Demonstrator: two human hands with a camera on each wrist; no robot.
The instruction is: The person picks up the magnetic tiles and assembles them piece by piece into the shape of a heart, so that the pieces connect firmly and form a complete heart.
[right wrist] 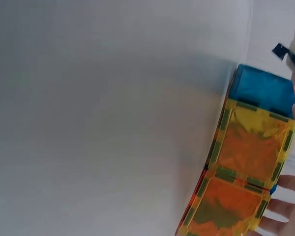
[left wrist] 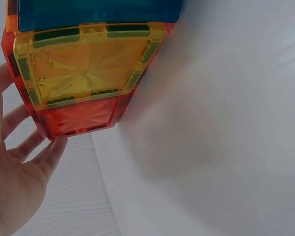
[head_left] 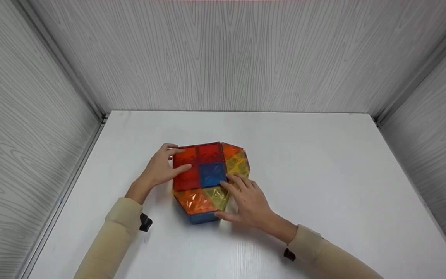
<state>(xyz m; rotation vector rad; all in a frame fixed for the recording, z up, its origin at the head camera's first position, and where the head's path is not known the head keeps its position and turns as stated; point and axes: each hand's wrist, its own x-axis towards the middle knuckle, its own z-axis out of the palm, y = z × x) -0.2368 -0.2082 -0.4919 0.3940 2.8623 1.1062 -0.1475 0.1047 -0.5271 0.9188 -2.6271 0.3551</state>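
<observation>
A low box of translucent magnetic tiles (head_left: 187,177) stands on the white table, left of its middle. Its top shows red squares, a blue square (head_left: 212,174), and orange and yellow triangles (head_left: 217,197) at the cut corners. My left hand (head_left: 160,167) grips the left edge, thumb on top, fingers around the back corner. In the left wrist view, its fingers touch a red side tile (left wrist: 81,118) beside a yellow one (left wrist: 88,78). My right hand (head_left: 249,201) holds the near right corner, fingertips on the top edge, thumb by the blue front wall (head_left: 203,217).
The white table (head_left: 323,170) extends to the right of the box. Grey wood-grain panels (head_left: 223,58) enclose it at the back, left and right. A dark strap piece (head_left: 145,222) hangs from the left sleeve, another (head_left: 289,254) from the right.
</observation>
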